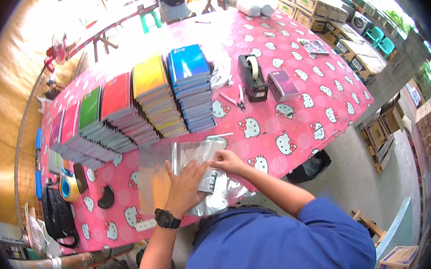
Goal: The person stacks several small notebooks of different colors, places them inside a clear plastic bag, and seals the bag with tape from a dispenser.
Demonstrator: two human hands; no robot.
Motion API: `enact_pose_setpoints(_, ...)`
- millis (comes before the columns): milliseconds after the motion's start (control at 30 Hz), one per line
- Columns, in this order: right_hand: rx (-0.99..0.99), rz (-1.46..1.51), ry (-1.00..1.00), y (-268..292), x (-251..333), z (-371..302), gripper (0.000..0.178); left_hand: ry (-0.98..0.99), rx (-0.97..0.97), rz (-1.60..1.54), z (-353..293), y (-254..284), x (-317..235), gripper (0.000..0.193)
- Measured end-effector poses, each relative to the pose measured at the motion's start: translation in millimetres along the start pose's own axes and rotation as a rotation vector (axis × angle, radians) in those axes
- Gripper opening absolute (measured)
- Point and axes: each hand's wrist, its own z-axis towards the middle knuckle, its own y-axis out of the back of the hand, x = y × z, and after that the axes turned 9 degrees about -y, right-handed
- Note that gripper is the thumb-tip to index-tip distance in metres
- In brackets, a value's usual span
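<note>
My left hand (183,186), a black watch at its wrist, lies flat with fingers stretched over clear plastic at the near edge of the table. Under its fingertips a small spiral-bound notebook (209,182) partly shows, its dark coil toward the right; the rest is covered by the hand. My right hand (226,162) is closed in a pinch at the upper right of the clear plastic bag (220,197), fingers curled on its edge. More clear plastic sheets (152,162) lie beneath and left of my left hand, with something orange-yellow showing under them.
Tall stacks of spiral notebooks in purple, pink, green, red (115,97), yellow (149,76) and blue (188,66) stand beyond my hands. Farther right are pliers (234,100), a tape dispenser (253,78) and a purple box (282,85). Tape rolls (69,187) and a black bag (59,215) sit left.
</note>
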Motion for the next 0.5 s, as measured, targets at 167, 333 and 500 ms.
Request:
enact_pose_setpoints(167, -0.390, -0.101, 0.457, 27.2, 41.7, -91.0, 0.080, 0.518, -0.400, -0.499, 61.9, 7.7, -3.5, 0.090)
enact_pose_setpoints(333, -0.698, -0.195, 0.458, 85.8, 16.3, -70.2, 0.093, 0.487, -0.497, -1.150, 119.1, -10.7, -11.3, 0.077)
enact_pose_setpoints(500, -1.191, -0.261, 0.130, 235.8, -39.0, -28.9, 0.084, 0.223, -0.362, -0.530, 35.7, -19.4, 6.1, 0.054)
